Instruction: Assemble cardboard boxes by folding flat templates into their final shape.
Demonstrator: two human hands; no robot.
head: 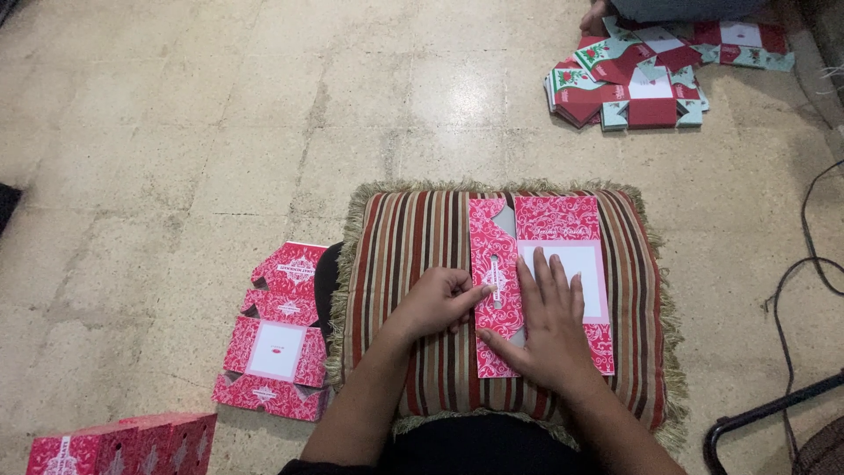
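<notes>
A flat red patterned cardboard box blank with a white window panel lies on a striped cushion. Its left flap is folded over. My left hand has its fingers curled, and the fingertips press the edge of that flap. My right hand lies flat with fingers spread on the blank, across the fold and the white panel, pressing it down.
A flat red box blank lies on the stone floor left of the cushion. An assembled red box sits at the bottom left. A pile of red and teal box blanks lies top right beside another person's foot. Black cables and a metal frame are at the right.
</notes>
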